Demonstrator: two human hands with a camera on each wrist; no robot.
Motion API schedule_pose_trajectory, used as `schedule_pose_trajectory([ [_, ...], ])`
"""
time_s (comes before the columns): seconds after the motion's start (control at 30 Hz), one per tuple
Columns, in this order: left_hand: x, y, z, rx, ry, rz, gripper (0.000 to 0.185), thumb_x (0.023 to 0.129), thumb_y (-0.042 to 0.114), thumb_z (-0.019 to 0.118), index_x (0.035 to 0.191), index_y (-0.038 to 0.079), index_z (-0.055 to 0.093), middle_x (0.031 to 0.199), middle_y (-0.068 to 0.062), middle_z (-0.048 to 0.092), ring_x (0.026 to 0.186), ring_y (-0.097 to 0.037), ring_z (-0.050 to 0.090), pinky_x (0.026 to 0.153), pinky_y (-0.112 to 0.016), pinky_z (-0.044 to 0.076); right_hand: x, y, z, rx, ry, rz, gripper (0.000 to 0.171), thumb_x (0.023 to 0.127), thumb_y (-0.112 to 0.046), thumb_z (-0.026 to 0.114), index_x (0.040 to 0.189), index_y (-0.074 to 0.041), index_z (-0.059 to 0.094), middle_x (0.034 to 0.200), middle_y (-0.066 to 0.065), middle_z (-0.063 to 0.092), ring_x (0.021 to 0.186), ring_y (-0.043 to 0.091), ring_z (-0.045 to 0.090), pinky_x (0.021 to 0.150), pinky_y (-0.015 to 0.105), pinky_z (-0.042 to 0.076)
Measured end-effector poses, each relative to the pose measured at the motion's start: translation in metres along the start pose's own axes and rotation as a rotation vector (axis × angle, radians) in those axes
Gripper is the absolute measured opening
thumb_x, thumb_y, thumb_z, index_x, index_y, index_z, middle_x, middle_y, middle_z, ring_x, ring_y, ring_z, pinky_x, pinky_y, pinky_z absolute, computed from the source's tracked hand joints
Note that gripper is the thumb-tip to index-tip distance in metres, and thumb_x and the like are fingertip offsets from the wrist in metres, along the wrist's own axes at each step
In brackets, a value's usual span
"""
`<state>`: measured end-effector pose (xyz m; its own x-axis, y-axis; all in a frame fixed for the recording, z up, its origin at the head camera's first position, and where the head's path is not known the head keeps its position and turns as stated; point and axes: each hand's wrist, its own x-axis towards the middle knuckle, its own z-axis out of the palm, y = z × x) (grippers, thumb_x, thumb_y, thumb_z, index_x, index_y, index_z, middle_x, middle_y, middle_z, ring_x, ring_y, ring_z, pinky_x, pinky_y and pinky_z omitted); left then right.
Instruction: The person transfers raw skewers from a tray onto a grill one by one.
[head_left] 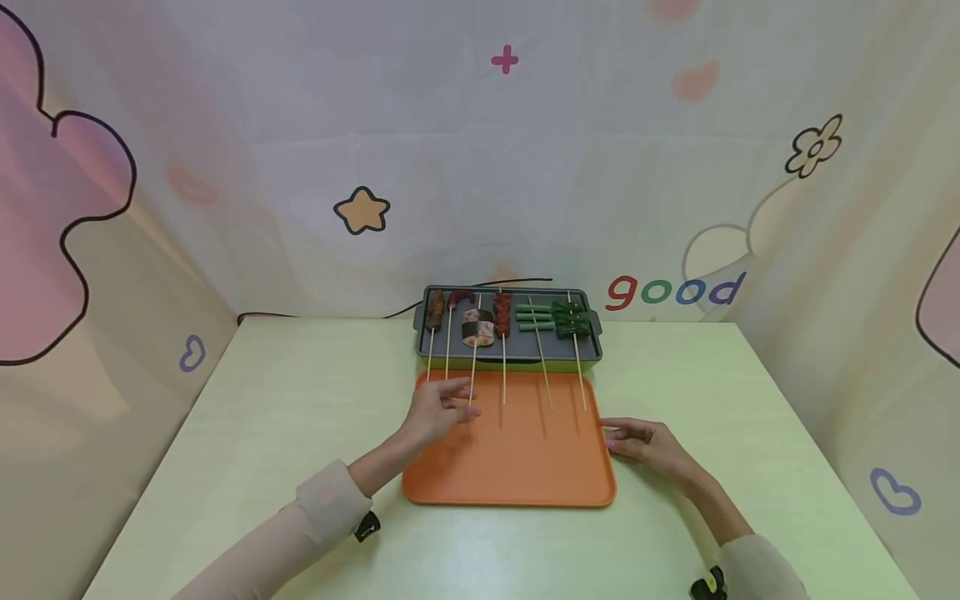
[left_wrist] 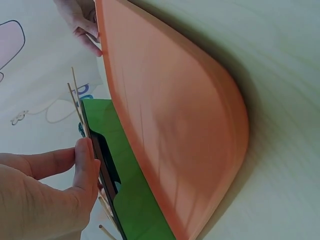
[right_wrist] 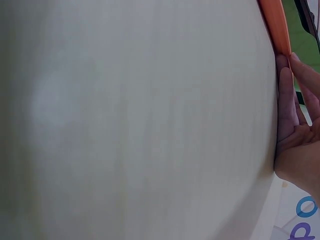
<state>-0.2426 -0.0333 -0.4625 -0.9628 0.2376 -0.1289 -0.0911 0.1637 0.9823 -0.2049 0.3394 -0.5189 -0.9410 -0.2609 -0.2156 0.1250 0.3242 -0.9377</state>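
Observation:
My left hand (head_left: 435, 412) is over the back left of an orange tray (head_left: 517, 467), its thumb and forefinger pinching the stick of a skewer (head_left: 477, 327) with a pale, dark-banded piece. That skewer's food end lies on a grey grill pan (head_left: 525, 350). In the left wrist view, thumb and fingertip meet at the stick beside the grill's green side (left_wrist: 135, 195). At the tray's right edge, my right hand (head_left: 648, 444) grips the rim with thumb and fingers, as the right wrist view also shows; its lower fingers are partly hidden.
Other skewers lie on the grill: a brown sausage (head_left: 435, 310), a curled reddish piece (head_left: 461, 297), red meat chunks (head_left: 502, 315), green stalks (head_left: 534, 317) and dark green leaves (head_left: 572, 321). Their sticks jut over the tray. A printed curtain (head_left: 450, 167) stands behind the pale table (head_left: 300, 417).

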Motion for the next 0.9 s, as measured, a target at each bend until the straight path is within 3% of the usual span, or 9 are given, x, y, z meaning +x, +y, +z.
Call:
schedule_pose_trajectory([
  [0.2, 0.001, 0.000, 0.000, -0.029, 0.016, -0.002, 0.054, 0.089, -0.020, 0.061, 0.141, -0.011, 0.053, 0.126, -0.034, 0.065, 0.098, -0.035, 0.076, 0.089, -0.045, 0.060, 0.001, 0.000, 0.000, 0.000, 0.019, 0.039, 0.048, 0.100, -0.011, 0.064, 0.144, 0.006, 0.053, 0.127, 0.016, 0.070, 0.102, -0.004, 0.068, 0.090, 0.019, 0.058],
  [0.63, -0.011, -0.004, -0.007, -0.056, 0.016, 0.002, 0.048, 0.091, -0.013, 0.063, 0.139, -0.010, 0.057, 0.123, -0.034, 0.066, 0.091, -0.023, 0.077, 0.081, -0.033, 0.063, 0.005, -0.003, -0.003, -0.021, 0.018, 0.049, 0.045, 0.102, -0.010, 0.061, 0.145, 0.004, 0.054, 0.129, 0.016, 0.070, 0.104, -0.002, 0.068, 0.092, 0.020, 0.058],
  [0.77, -0.021, -0.011, -0.018, -0.037, -0.016, 0.007, 0.048, 0.093, -0.009, 0.062, 0.141, -0.006, 0.057, 0.124, -0.031, 0.068, 0.092, -0.023, 0.076, 0.081, -0.032, 0.064, 0.005, -0.003, -0.003, -0.030, 0.023, 0.032, 0.044, 0.102, -0.009, 0.060, 0.144, 0.004, 0.054, 0.124, 0.014, 0.072, 0.102, -0.003, 0.068, 0.090, 0.018, 0.058],
  [0.9, -0.035, -0.027, -0.037, 0.009, -0.116, 0.040, 0.048, 0.096, -0.004, 0.059, 0.144, -0.008, 0.053, 0.125, -0.030, 0.067, 0.095, -0.030, 0.075, 0.084, -0.037, 0.063, 0.002, 0.000, -0.002, -0.009, 0.000, 0.041, 0.046, 0.102, -0.011, 0.061, 0.145, 0.005, 0.053, 0.122, 0.009, 0.073, 0.102, -0.003, 0.068, 0.090, 0.019, 0.058],
])
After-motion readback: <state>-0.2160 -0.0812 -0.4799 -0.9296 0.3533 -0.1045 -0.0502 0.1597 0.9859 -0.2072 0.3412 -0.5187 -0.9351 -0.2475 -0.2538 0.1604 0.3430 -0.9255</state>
